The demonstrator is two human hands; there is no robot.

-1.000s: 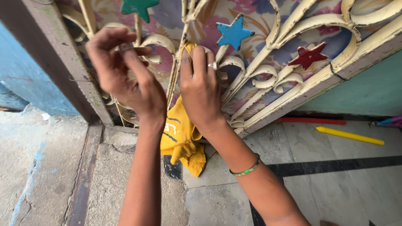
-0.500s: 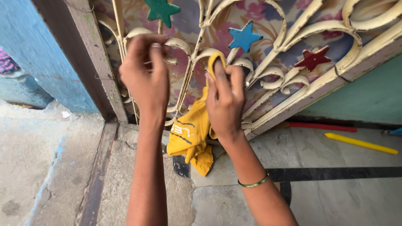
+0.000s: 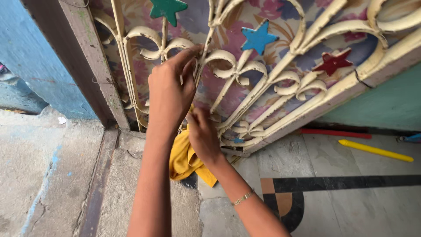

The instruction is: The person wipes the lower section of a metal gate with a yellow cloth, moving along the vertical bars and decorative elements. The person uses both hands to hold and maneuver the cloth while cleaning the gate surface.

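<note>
A cream metal gate (image 3: 280, 70) with curled scrollwork and painted stars fills the upper part of the view. My left hand (image 3: 169, 94) reaches up to a vertical bar of the gate, its fingertips touching the bar near a scroll. My right hand (image 3: 202, 136) is lower, closed on a yellow cloth (image 3: 182, 158) pressed against the bottom of the same bar. The cloth hangs bunched below my right hand, partly hidden behind my left forearm. A thin bangle sits on my right wrist.
Green (image 3: 166, 8), blue (image 3: 258, 37) and red (image 3: 332, 61) stars are fixed to the gate, with flowered fabric behind it. A dark door frame (image 3: 83, 66) and a blue wall stand at left. A yellow stick (image 3: 375, 150) and a red stick (image 3: 335, 131) lie on the tiled floor at right.
My right hand has slid the yellow cloth down from the upper scroll to the bottom of the bar. My left hand has moved right and lower onto the bar.
</note>
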